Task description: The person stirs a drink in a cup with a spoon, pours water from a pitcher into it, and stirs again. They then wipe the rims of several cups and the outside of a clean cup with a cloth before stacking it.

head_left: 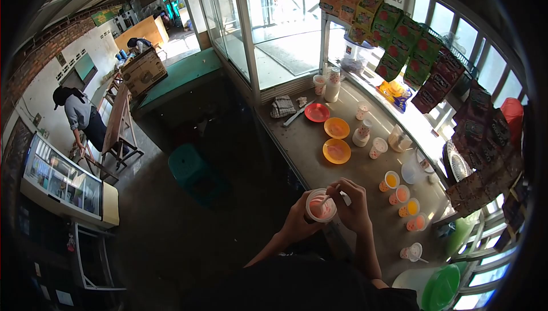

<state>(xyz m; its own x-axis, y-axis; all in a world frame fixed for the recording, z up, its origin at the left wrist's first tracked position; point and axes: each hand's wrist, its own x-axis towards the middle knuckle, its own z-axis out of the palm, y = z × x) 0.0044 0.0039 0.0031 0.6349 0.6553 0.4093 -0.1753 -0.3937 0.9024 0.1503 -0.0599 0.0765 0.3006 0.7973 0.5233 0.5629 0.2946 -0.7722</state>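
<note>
My left hand [298, 222] is wrapped round a plastic cup [321, 206] with pink contents, held upright near the counter's front edge. My right hand [351, 202] is closed on a spoon [326, 198] that dips into this cup. To the right on the counter [365, 182] stand several cups, among them one with yellow contents [391, 180] and one with orange-pink contents [402, 194]. Farther back lie two orange plates [337, 151] and a red plate [317, 113]. A cup with a spoon in it [415, 251] is nearer my body on the right.
Sachets [394, 42] hang in strips along the window. A green lid [442, 288] is at the lower right. A teal stool [191, 168] stands on the floor to the left. One person [83, 114] bends by a wooden bench [119, 119]; another is farther back.
</note>
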